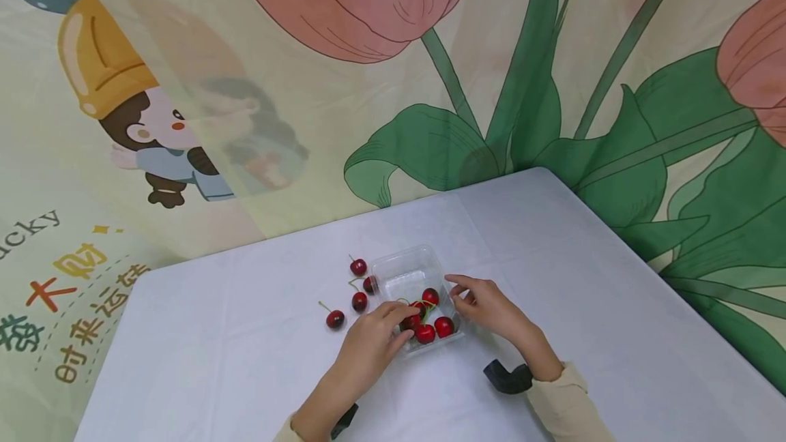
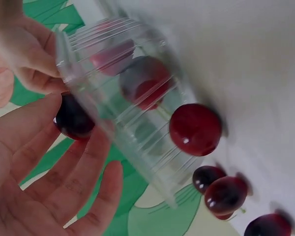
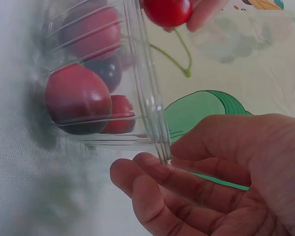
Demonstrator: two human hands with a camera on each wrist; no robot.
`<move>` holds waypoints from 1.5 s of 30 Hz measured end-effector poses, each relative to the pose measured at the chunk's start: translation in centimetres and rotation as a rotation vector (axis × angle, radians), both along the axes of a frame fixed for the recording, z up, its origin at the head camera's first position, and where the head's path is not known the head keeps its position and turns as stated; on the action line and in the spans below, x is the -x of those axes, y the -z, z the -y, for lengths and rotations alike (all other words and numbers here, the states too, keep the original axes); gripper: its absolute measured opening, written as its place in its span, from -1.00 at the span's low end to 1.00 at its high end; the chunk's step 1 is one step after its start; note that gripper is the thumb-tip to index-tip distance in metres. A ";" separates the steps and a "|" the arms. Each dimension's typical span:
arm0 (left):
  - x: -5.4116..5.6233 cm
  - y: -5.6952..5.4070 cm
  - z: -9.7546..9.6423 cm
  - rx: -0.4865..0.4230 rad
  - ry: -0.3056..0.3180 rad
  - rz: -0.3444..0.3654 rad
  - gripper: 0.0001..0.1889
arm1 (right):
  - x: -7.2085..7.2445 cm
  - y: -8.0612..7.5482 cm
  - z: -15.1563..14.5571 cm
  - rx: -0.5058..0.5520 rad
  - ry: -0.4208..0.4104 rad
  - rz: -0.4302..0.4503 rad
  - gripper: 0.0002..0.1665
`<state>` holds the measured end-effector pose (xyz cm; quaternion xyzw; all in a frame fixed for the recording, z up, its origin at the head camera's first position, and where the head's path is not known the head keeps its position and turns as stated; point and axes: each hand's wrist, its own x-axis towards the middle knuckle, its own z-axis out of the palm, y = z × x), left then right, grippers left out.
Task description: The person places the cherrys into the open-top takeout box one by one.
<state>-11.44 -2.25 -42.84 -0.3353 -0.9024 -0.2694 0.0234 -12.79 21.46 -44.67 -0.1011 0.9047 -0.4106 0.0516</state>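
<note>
A clear plastic container [image 1: 402, 285] stands on the table with several red cherries [image 1: 443, 327] in its near half. Above its near left part, my left hand [image 1: 368, 338] pinches a dark red cherry [image 2: 74, 117] between thumb and fingers. In the right wrist view that held cherry [image 3: 168, 10] looks bright red, with a green stem beneath it in the picture. My right hand [image 1: 488, 304] is at the container's right side. Its thumb and fingers pinch the rim at a corner, as the right wrist view shows.
Several loose cherries lie left of the container, among them one cherry [image 1: 335, 320] farthest left and another cherry [image 1: 358, 267] farthest back. A white cloth covers the table [image 1: 245, 333]. Printed curtains [image 1: 295, 217] hang along the table's back edge.
</note>
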 end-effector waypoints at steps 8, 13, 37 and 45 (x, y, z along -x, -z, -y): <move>0.9 1.2 -0.6 0.049 -0.034 -0.035 -0.67 | 0.0 0.0 -0.1 0.000 0.000 -0.008 -0.53; 1.2 1.7 -0.9 0.070 -0.041 -0.056 -0.67 | 0.0 0.0 -0.2 0.001 -0.005 -0.014 -0.53; 1.9 2.7 -2.3 0.135 -0.055 -0.079 -0.68 | -0.2 -0.1 0.0 0.019 -0.014 -0.008 -0.53; 2.0 3.0 -2.5 0.177 -0.072 -0.090 -0.65 | -0.1 -0.2 0.0 0.013 -0.007 -0.005 -0.53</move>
